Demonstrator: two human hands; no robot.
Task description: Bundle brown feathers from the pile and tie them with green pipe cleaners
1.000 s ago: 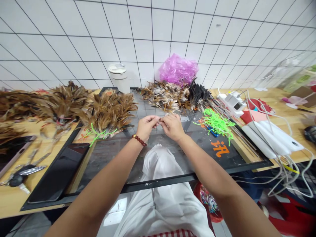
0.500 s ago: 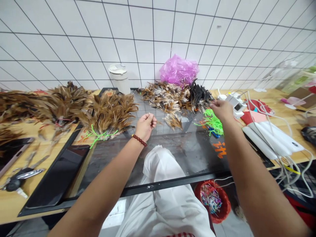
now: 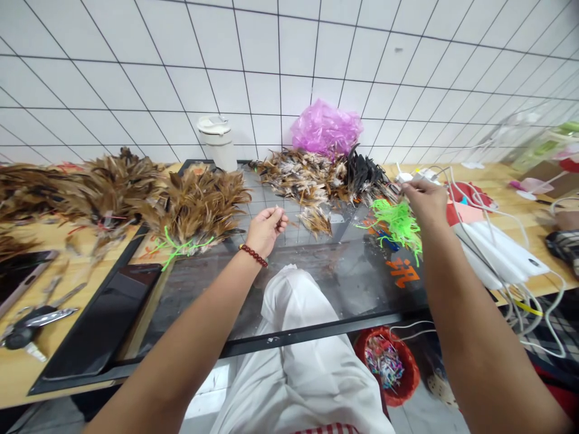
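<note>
My left hand [image 3: 268, 229], with a beaded bracelet at the wrist, hovers over the dark glass board [image 3: 289, 280], its fingers pinched on something too small to make out. My right hand [image 3: 424, 200] is closed above the right side of the board, beside a pile of bright green ties [image 3: 395, 222]; what its fingertips hold is unclear. A small feather tuft [image 3: 315, 220] lies right of my left hand. Behind it spreads a heap of mottled feathers [image 3: 296, 175] with black feathers [image 3: 365, 175] at its right. A brown feather bundle [image 3: 196, 202] with green ties lies to the left.
A white cup [image 3: 218, 143] and a pink plastic bag [image 3: 326, 128] stand by the tiled wall. Phones, keys [image 3: 34, 325] and more feathers [image 3: 104, 187] lie left. White cables and a white power strip [image 3: 502, 253] are at right. Below is a red basket [image 3: 409, 367].
My right hand has moved to the right, away from the black feathers and past the green ties, whose pile now spreads farther right. My left hand has barely moved.
</note>
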